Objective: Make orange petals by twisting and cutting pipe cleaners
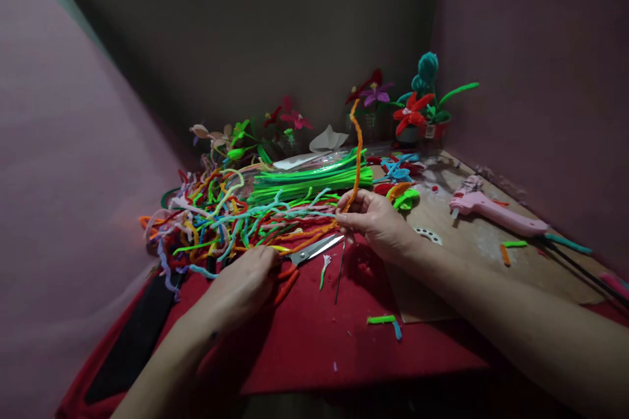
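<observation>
My right hand [376,219] pinches an orange pipe cleaner [358,150], which stands up from the fingers in a slight wave. Below those fingers a thin dark wire [339,275] slants down; whether they hold it too I cannot tell. My left hand [253,275] is closed at the front edge of a heap of multicoloured pipe cleaners [230,209], its fingertips hidden. Beside it lie scissors [314,250] with orange handles, blades pointing toward the right hand. A short green piece with a frayed white end [324,270] rests in front of them.
Bundled green pipe cleaners [314,180] lie behind the heap. Pipe-cleaner flowers [413,111] in pots line the back. On a brown board [472,255] at right sits a pink glue gun [496,209] with its cable. Offcuts [382,320] dot the red cloth [304,360]; a black flat object [135,337] is at left.
</observation>
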`<action>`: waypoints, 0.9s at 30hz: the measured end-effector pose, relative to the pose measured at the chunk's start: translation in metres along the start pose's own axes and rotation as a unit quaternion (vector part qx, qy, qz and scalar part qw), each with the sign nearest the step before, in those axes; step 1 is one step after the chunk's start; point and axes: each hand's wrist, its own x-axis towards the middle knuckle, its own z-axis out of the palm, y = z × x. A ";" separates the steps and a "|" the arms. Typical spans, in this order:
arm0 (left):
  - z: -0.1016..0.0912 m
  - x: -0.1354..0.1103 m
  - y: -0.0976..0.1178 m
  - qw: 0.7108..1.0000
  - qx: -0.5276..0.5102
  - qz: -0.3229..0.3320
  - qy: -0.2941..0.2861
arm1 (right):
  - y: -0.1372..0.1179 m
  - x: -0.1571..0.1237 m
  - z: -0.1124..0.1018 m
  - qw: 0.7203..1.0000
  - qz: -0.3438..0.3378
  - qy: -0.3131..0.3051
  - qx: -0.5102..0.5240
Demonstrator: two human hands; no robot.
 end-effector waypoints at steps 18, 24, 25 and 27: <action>-0.051 0.021 -0.001 0.978 -0.041 0.110 -0.175 | 0.010 0.007 -0.010 0.991 0.103 -0.027 0.082; -0.051 0.018 0.001 0.975 -0.055 0.136 -0.166 | 0.024 0.016 -0.009 0.988 0.108 -0.032 0.106; -0.050 0.018 0.001 0.975 -0.055 0.148 -0.155 | 0.025 0.017 -0.009 0.988 0.106 -0.027 0.106; -0.046 0.015 0.001 0.974 -0.057 0.165 -0.142 | 0.028 0.020 -0.008 0.989 0.102 -0.013 0.105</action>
